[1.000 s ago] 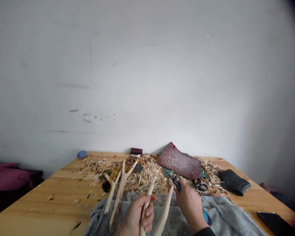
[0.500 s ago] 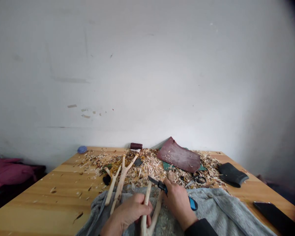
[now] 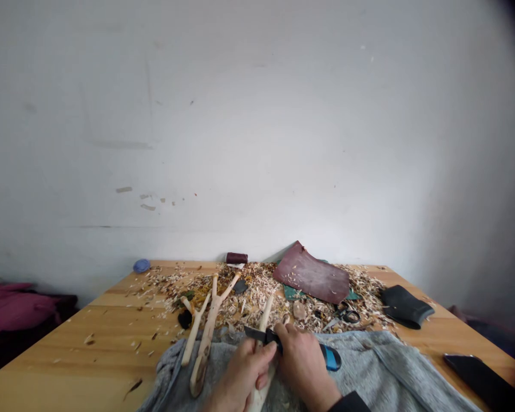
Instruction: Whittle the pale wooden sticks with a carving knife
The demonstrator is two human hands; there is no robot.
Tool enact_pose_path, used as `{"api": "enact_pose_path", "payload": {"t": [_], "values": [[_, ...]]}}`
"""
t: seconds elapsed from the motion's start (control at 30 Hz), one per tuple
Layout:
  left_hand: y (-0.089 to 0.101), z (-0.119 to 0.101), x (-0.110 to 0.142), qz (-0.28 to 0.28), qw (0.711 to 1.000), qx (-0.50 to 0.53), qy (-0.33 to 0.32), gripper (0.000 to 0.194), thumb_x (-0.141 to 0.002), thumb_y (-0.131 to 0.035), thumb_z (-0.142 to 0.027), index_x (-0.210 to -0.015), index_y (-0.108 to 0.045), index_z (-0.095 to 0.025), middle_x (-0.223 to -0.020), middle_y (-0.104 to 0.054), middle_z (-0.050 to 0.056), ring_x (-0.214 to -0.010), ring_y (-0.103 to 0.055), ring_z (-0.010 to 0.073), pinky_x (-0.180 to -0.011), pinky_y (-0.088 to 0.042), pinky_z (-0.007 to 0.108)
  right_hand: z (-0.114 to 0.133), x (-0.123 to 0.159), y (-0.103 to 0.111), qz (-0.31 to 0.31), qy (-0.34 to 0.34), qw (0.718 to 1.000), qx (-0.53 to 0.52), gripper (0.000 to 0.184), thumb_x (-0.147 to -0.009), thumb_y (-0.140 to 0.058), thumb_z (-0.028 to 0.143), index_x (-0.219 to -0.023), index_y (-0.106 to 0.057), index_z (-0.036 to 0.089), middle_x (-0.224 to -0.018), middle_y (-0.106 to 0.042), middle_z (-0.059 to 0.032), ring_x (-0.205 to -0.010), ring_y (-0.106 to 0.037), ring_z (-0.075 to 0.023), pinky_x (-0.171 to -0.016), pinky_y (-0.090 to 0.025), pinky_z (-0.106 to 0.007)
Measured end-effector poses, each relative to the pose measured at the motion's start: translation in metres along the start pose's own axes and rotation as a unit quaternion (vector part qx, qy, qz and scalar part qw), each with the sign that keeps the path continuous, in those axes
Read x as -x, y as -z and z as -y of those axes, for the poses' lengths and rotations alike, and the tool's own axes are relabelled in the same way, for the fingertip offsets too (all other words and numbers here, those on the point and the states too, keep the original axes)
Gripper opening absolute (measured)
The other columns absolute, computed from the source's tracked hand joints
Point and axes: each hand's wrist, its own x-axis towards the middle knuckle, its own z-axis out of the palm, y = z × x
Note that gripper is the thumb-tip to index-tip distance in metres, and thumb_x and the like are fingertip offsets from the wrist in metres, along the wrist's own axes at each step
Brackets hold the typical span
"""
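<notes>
At worktop (image 3: 79,357) ctr., toward near edge: pale peeled-wood stick (image 3: 266,313), apparently forked, R. part mostly hidden; held above shaggy grey cloth (image 3: 364,357), tip toward far edge.
L. hand (image 3: 249,369): fingers curled round stick just below blade; thumb up by knife, contact unclear.
R. hand (image 3: 302,361): wrapped round grip of black-and-blue-handled knife w/ dark blade (image 3: 332,358); butt sticks out on R. Blade lies across stick, point toward left edge.
Wood forks (2): small pale Y-shaped fork (image 3: 191,342) & larger Y-shaped fork w/ brown-marked foot (image 3: 212,320), side by side left of hands, feet on cloth.
Far edge: blue rounded lump (image 3: 141,265) nr left corner; dark-maroon thread spool (image 3: 237,258) nr mid; maroon leather-like sheet (image 3: 311,278) over green sheet (image 3: 292,293), R. of mid.
Right edge: black curved flat piece (image 3: 407,307); dark phone-like slab (image 3: 476,375) nearer.
Loose: curled wood shavings (image 3: 260,286), spread mid to far edge; black-handled scissors (image 3: 351,316) among them.
Risk, cut: L. thumb v. close to blade; a slip or hard push could nick it.
Risk, gouge: blade biting too steeply could dig into stick.
Risk, shift: soft cloth may give, stick could roll.
</notes>
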Motion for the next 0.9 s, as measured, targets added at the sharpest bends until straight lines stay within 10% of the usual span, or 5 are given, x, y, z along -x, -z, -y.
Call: {"api": "enact_pose_path", "payload": {"t": [0.9], "values": [[-0.005, 0.017, -0.014, -0.059, 0.987, -0.151, 0.013, 0.038, -0.086, -0.053, -0.057, -0.066, -0.045, -0.026, -0.032, -0.028, -0.011, -0.030, -0.026, 0.0096, -0.040, -0.021, 0.025, -0.004, -0.004, 0.003, 0.013, -0.014, 0.999, -0.026, 0.024, -0.088, -0.051, 0.014, -0.104, -0.065, 0.024, -0.094, -0.073, -0.0050, -0.084, -0.071, -0.0191, -0.067, -0.041, -0.025]]}}
